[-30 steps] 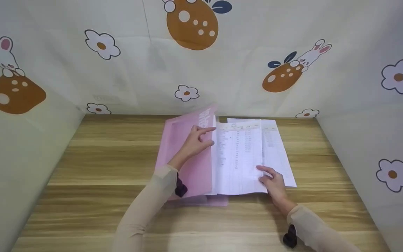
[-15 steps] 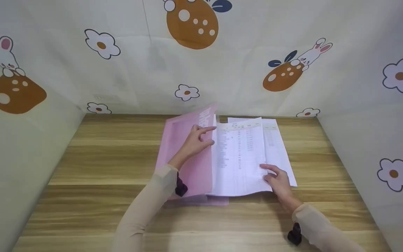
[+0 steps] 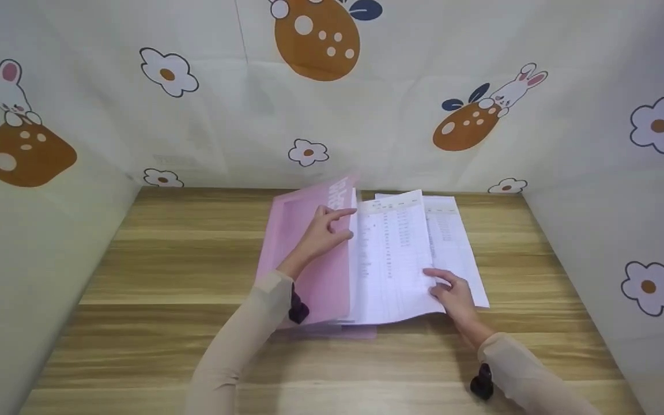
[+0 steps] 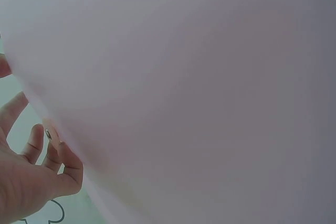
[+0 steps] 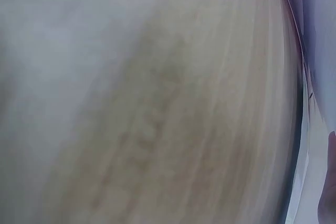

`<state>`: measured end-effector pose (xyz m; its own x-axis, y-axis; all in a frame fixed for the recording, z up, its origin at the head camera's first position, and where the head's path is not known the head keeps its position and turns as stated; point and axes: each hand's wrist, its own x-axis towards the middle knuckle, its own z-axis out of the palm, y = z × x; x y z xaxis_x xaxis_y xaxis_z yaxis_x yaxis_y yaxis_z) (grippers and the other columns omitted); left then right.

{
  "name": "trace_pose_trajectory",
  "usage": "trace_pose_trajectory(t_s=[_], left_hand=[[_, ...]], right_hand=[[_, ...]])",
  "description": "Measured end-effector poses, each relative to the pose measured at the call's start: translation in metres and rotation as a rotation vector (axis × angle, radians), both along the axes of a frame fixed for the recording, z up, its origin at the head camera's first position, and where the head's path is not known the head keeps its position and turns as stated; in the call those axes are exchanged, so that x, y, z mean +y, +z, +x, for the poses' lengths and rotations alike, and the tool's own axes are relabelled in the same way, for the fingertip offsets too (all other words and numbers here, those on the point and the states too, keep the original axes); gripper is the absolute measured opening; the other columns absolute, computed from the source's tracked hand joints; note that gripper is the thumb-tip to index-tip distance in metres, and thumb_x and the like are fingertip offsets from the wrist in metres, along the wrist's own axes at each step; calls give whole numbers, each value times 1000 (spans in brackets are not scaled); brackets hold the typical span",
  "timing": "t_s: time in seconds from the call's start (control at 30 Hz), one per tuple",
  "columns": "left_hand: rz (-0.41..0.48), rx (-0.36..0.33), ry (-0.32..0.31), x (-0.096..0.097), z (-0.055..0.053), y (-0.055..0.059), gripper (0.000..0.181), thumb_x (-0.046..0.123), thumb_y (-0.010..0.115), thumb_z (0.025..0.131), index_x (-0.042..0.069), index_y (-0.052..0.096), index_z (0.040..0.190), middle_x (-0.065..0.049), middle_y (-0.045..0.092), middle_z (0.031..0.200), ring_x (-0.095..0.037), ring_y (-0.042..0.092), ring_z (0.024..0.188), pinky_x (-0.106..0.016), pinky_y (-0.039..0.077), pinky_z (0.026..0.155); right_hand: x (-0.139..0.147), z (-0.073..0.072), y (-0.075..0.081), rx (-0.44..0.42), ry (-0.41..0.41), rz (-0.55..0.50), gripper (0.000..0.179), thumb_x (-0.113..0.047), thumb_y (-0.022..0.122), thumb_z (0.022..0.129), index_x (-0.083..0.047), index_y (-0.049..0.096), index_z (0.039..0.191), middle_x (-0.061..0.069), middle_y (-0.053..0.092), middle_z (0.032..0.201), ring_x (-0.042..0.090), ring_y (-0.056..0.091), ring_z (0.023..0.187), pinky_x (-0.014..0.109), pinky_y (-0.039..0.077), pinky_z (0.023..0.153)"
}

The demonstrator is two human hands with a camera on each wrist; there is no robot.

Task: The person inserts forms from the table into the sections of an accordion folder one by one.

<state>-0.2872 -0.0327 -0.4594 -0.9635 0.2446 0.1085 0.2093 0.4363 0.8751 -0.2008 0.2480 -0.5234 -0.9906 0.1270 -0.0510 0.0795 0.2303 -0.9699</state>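
Note:
A pink folder lies opened on the table, its cover raised a little. My left hand grips the cover's free edge between thumb and fingers; in the left wrist view the hand shows beside a broad pale pink surface. Inside the folder, a white printed sheet with columns of small text emerges, its left side hidden at the cover. My right hand pinches this sheet near its lower right edge. Beneath it lies another printed sheet, flat on the table. Only a sliver of the right hand appears in the right wrist view.
The wooden table runs out on both sides of the folder. A curtain printed with rabbits, oranges and flowers walls in the back and both sides. A dark wrist piece hangs from the right sleeve.
The upper sheet has shifted and tilted, its top corner rising and moving left. My right hand went slightly right, then back left, with the sheet's edge. The left hand keeps its place.

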Motion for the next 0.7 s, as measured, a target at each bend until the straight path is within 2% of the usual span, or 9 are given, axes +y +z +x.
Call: trace_pose_trajectory(t_s=[0.3,0.47,0.7], left_hand=[[8,-20,2,0,0,-1,48,19,62,73,21,56,121,-6,34,94,-17,36,72,-27,33,60],[16,-16,-7,0,-1,-2,48,19,62,73,21,56,121,-7,35,94,-17,35,71,-27,33,60],[38,27,-25,-1,-1,-2,47,16,62,73,17,57,119,-10,35,93,-16,33,67,-26,31,58]], right_hand=[[-6,-8,-4,24,14,-11,36,14,50,72,5,61,105,16,57,108,19,56,71,24,44,59],[-10,-9,-6,39,31,-20,36,15,49,71,6,61,105,16,58,105,17,54,66,22,43,57],[-20,-10,-6,56,51,-65,37,17,49,71,8,60,105,18,58,104,15,51,61,21,40,54]])
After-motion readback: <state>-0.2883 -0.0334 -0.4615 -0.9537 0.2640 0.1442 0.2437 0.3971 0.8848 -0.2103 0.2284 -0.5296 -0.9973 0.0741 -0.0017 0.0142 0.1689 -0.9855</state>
